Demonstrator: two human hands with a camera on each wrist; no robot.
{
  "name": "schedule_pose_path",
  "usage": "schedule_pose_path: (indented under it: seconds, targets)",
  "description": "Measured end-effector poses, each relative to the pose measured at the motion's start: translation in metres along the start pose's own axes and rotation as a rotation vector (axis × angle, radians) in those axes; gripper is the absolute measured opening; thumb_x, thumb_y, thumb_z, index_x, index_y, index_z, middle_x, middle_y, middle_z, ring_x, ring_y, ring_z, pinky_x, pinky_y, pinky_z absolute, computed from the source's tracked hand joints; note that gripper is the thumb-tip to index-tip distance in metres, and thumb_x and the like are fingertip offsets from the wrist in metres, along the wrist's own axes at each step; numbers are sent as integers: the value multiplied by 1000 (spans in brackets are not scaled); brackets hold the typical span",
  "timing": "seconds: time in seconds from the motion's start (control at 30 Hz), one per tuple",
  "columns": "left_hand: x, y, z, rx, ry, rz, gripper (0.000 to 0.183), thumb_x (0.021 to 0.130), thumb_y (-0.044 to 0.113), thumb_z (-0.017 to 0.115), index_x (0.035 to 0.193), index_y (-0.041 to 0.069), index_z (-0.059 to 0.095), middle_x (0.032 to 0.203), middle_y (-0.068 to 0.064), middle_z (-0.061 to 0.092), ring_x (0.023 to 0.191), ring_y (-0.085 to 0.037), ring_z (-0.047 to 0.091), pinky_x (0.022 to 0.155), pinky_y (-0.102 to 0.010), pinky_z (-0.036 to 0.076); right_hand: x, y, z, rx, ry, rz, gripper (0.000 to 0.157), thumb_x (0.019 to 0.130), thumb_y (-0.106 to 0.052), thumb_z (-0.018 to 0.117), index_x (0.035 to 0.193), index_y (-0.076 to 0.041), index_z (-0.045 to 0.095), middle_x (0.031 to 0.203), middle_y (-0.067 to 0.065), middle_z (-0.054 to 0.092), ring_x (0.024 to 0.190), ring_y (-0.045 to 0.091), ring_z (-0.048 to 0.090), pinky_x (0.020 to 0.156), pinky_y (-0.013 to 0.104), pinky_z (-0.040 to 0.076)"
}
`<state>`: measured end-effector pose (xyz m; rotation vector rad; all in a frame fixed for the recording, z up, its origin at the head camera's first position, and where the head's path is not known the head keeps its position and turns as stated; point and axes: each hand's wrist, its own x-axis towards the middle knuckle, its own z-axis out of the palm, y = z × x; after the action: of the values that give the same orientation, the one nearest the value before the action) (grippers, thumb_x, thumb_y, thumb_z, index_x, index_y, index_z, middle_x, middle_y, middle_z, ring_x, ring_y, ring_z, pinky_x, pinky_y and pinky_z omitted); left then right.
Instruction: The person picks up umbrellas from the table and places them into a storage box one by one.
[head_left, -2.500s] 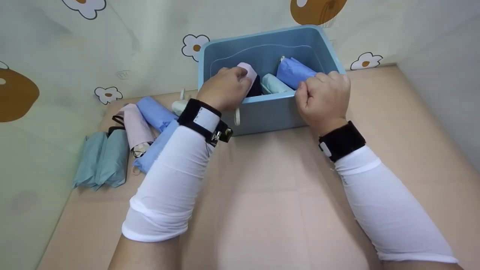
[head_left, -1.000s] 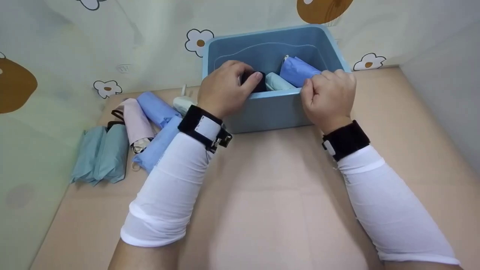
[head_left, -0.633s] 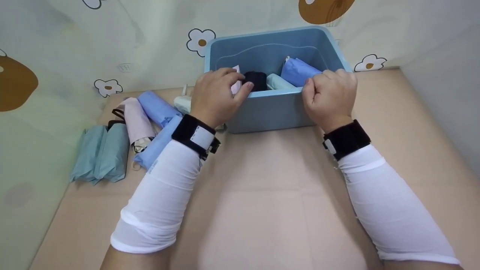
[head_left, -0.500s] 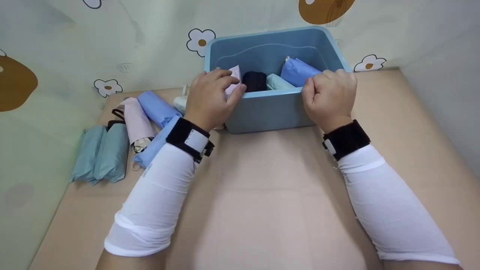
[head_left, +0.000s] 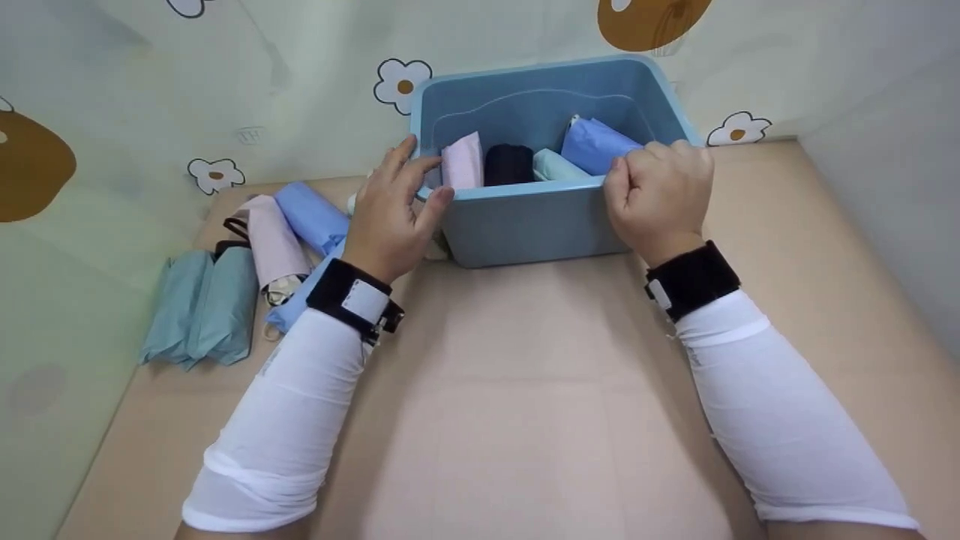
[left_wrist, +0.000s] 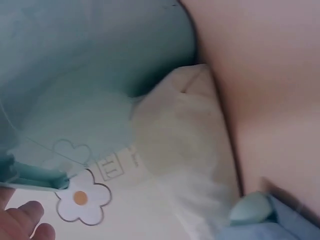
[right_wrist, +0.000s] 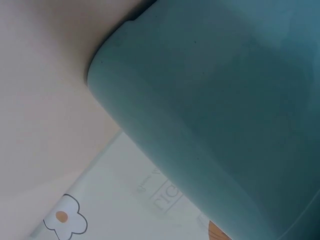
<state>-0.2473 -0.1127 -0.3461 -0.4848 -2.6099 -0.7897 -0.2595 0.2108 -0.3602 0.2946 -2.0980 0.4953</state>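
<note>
A blue plastic bin [head_left: 536, 225] stands at the back of the table. My right hand [head_left: 661, 196] grips its front rim near the right corner, fingers curled over the edge. At the bin's left front corner is my left hand [head_left: 394, 210], its fingers spread and holding nothing; whether they touch the rim I cannot tell. Inside the bin, from left to right, are a pink folded umbrella [head_left: 463, 161], a black rolled bundle [head_left: 508, 165], a mint bundle [head_left: 558, 166] and a blue bundle [head_left: 598, 145]. Their lower parts are hidden by the front wall.
Left of the bin lie two teal bundles [head_left: 225, 304], a pink folded umbrella [head_left: 275, 240] with a black strap and blue bundles [head_left: 311, 217]. A whitish bundle [left_wrist: 175, 125] lies beside the bin, largely behind my left hand. A flower-printed sheet [head_left: 300, 97] hangs behind.
My left hand has let go of the pink umbrella inside the bin and moved left and towards me, uncovering it and the black bundle. The right hand keeps its grip on the rim.
</note>
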Motion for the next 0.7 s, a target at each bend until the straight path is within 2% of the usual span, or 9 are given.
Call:
schedule_pose_path:
  seconds: [0.1,0.27,0.33,0.4,0.47,0.6,0.67,0.7]
  targets:
    - [-6,-8,2,11,-12,-22,88,96,83,33,157,22,49,170,-12,36,158,-38,32,126,-67,22,0,0,0,1,-2,1,48,96,-31,44,57,-4,48,58,16,50,63,42,47,66,57,35]
    - [-16,-18,4,24,-51,-74,76,101,65,49,166,29,31,171,-10,34,160,-36,28,128,-65,17,0,1,0,-1,-8,8,48,96,-31,43,57,-4,49,58,17,50,63,42,47,67,57,35]
    - [-19,-19,4,22,-62,-104,76,101,59,53,167,30,28,172,-8,33,161,-33,27,128,-64,16,0,1,0,-1,-8,9,48,96,-31,43,57,-4,48,58,16,49,63,42,46,66,56,35]
    - [-23,-22,4,42,-106,-154,79,101,58,56,168,29,27,174,-9,28,162,-36,21,129,-64,12,0,2,0,0,0,6,48,96,-30,43,57,-3,48,58,16,49,63,42,46,66,56,34]
    - [-27,-25,6,102,-197,-216,82,100,60,56,168,28,25,176,-13,20,163,-41,15,129,-66,9,0,2,0,0,9,2,48,96,-30,43,57,-3,47,57,17,49,62,42,46,65,56,33]
    - [-39,-34,10,275,-458,-315,89,101,65,53,170,25,15,175,-26,10,159,-56,4,126,-72,7,-1,1,1,1,16,1,47,96,-29,44,57,-3,48,58,17,50,63,43,47,65,56,34]
    - [-43,-38,11,327,-529,-322,91,101,64,53,171,25,11,173,-30,12,158,-59,5,123,-76,8,0,1,1,0,11,1,48,97,-30,44,57,-3,48,58,17,51,64,43,47,65,56,34]
    - [-44,-40,11,340,-540,-320,92,101,64,54,171,25,10,172,-30,15,157,-59,7,123,-76,9,0,1,1,0,11,1,48,97,-30,44,58,-3,48,58,17,51,64,43,47,65,57,34]
